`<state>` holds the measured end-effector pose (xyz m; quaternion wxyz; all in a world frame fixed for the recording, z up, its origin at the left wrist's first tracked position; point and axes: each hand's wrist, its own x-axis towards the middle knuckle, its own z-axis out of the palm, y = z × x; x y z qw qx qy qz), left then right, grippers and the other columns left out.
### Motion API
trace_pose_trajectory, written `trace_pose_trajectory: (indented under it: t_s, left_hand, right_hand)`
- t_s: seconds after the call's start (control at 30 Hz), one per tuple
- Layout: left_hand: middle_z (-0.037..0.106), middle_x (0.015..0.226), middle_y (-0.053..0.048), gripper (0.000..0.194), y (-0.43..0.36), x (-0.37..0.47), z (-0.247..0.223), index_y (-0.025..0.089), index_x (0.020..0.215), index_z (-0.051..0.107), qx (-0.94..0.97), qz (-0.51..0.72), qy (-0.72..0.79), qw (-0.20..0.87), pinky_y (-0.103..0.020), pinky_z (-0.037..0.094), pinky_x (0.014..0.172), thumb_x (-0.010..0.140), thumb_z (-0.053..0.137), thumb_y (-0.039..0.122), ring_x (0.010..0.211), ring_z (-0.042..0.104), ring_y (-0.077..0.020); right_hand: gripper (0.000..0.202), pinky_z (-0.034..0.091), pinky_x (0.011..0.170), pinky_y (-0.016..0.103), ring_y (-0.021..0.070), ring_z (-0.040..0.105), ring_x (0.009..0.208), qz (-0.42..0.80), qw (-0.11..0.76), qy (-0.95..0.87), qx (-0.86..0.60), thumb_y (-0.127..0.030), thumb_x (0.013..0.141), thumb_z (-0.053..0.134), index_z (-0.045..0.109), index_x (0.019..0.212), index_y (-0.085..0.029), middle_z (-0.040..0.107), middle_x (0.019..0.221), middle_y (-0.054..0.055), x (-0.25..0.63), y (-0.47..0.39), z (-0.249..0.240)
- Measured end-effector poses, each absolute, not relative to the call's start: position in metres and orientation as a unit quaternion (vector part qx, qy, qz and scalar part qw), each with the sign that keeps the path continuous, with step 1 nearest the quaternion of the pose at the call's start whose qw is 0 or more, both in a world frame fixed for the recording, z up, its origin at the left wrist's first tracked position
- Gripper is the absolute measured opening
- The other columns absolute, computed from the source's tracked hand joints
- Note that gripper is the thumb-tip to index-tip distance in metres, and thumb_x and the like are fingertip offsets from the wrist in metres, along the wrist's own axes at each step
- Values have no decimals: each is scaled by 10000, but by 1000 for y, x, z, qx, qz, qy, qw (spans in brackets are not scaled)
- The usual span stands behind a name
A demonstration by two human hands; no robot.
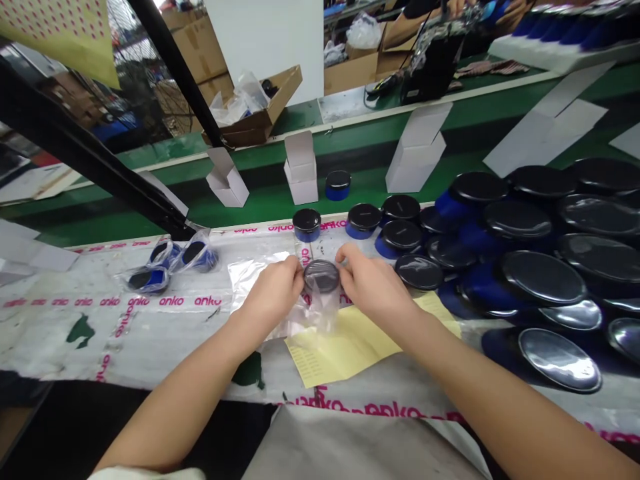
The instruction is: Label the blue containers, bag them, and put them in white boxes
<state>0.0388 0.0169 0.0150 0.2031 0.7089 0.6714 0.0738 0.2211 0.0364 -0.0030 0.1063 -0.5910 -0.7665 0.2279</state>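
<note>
Between my two hands is a round item with a ribbed dark top [321, 276], partly inside a see-through plastic bag [320, 310]. My left hand [277, 287] pinches the bag's edge at the left of the item. On the other side, my right hand [367, 277] has thumb and finger closed at the bag's edge. The fingertips partly hide the grip. Under the bag lie a yellow printed sheet [345, 350] and a shiny film bag [245, 279]. Just beyond the hands stands a blue item with a black lid [307, 225].
Many black-lidded blue items [544, 277] crowd the right side. Several bagged ones [199, 255] lie at the left. Open white boxes [301, 170] stand on a green conveyor belt [265, 170] behind the table. A slanting black post [95, 147] rises at the left. Another person's hand [513, 12] shows beyond.
</note>
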Motion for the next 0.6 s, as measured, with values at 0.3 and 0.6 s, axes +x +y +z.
trace_pose_trajectory:
  t_s: [0.3, 0.6]
  left_hand:
    - [677, 1095, -98, 321, 12, 31, 24, 201, 1126, 583, 745, 107, 623, 214, -323, 468, 737, 838, 519, 75, 911, 664, -254]
    - [681, 1136, -88, 781, 6, 31, 9, 280, 1465, 332, 575, 275, 582, 505, -257, 476, 588, 809, 755, 318, 685, 634, -154]
  right_hand:
    - [176, 492, 676, 332, 240, 679, 868, 210, 172, -794, -545, -126, 884, 483, 552, 1028, -200, 687, 1037, 117, 227, 16, -7]
    - [593, 583, 925, 459, 273, 685, 1152, 404, 281, -717, -494, -328, 937, 520, 373, 1507, -253, 667, 1318, 124, 226, 7, -23]
